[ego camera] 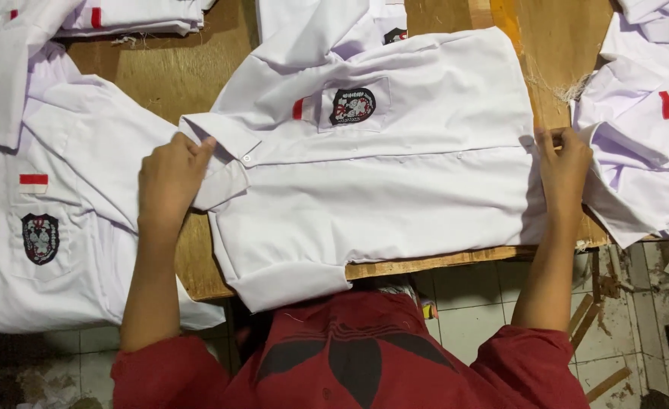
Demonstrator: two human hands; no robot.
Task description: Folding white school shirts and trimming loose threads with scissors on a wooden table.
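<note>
From the white shirt (380, 182) spread before me, I can't see my left hand's (169, 185) fingertips — they're tucked at its collar. My right hand's (564, 170) fingertips curl under its hem. Beyond it, other shirts (645, 129) run off the frame edges — and its chest badge (352, 106) is too small to make out.

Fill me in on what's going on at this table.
A person in a red top has a white school shirt spread flat on a wooden table, its chest badge facing up. The left hand presses on the collar end, and the right hand pinches the hem end. One sleeve hangs over the table's near edge. More white shirts lie on both sides and at the far edge.
</note>
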